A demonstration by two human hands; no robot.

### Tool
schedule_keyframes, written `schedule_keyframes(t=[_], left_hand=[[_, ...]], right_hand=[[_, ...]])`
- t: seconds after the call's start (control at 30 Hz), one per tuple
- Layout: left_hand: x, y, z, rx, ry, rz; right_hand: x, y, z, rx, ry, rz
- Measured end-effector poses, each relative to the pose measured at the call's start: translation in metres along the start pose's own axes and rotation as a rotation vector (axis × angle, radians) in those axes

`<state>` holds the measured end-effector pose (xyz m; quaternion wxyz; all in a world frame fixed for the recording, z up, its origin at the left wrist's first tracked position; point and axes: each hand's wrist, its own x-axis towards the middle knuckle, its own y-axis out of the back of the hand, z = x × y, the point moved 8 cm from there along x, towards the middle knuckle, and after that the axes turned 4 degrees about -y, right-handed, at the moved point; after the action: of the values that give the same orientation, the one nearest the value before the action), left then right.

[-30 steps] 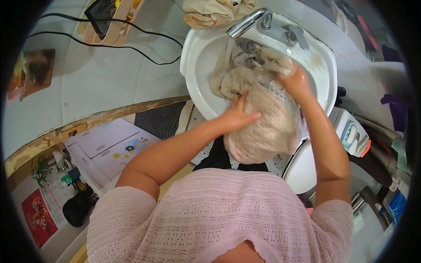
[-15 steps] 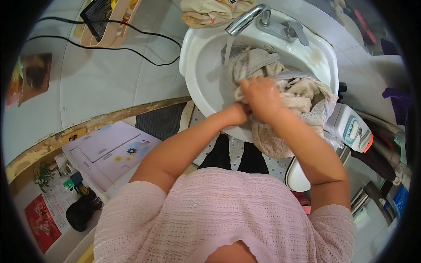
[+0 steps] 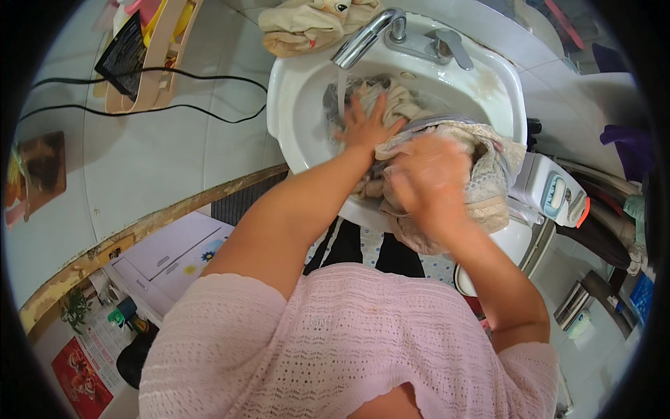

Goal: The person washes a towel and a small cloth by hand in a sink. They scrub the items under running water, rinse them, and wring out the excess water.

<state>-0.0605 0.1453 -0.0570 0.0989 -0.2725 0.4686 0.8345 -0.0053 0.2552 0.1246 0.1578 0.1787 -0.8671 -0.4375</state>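
A wet beige garment point(image 3: 481, 195) lies in and over the front rim of a white washbasin point(image 3: 286, 119). My left hand point(image 3: 368, 126) lies flat with spread fingers on the cloth inside the basin, just under the running water. My right hand point(image 3: 429, 174), blurred by motion, is clenched on a bunch of the same garment at the basin's front edge. A chrome tap point(image 3: 366, 35) pours a thin stream of water into the basin.
Another beige cloth point(image 3: 307, 28) lies on the ledge behind the tap. A peach-coloured rack point(image 3: 157, 59) and black cables point(image 3: 174, 108) lie against the white tiles at left. A white appliance with an orange tip point(image 3: 555, 192) stands right of the basin. A white drawer unit point(image 3: 167, 258) stands at lower left.
My left hand has moved from the bunched cloth up into the basin under the tap and flattened. My right hand has shifted toward the front rim, rubbing the garment.
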Motion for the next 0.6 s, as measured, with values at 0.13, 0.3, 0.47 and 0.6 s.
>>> schedule_keyframes(t=[0.13, 0.3, 0.47, 0.6], left_hand=[[-0.007, -0.021, -0.013, 0.006, -0.047, 0.035], [0.012, -0.032, -0.020, 0.049, -0.082, 0.251], [0.038, -0.040, -0.037, 0.130, -0.064, 0.236], [0.051, -0.047, -0.044, 0.169, -0.028, 0.133]], right_hand=[[-0.004, -0.014, 0.121, -0.392, -0.468, 0.072], [0.017, -0.069, 0.187, -0.272, -0.724, -0.353], [0.041, -0.091, 0.206, -0.368, -0.780, -0.472], [0.052, -0.120, 0.223, -0.254, -0.799, -0.787]])
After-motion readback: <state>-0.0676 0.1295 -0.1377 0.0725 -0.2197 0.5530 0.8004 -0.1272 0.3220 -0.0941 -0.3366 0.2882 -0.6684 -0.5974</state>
